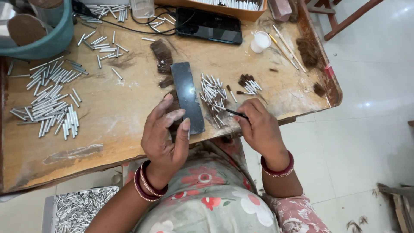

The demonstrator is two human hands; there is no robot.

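My left hand [165, 134] hovers at the near edge of a wooden table [112, 125], fingers spread, holding nothing, its fingertips beside a dark rectangular slab [186, 96]. A tuft of brown hair [174, 103] lies just under the fingers. My right hand [258, 126] pinches a thin dark stick [235, 113] that points toward a pile of short silver metal tubes [213, 96]. Several tubes with brown hair tips [249, 84] lie just beyond that hand.
More silver tubes [49, 105] are spread over the left of the table. A teal tub [49, 36] stands at the back left, a black phone [209, 26] and a small white cup [260, 42] at the back. A tray of tubes [79, 209] sits on the floor.
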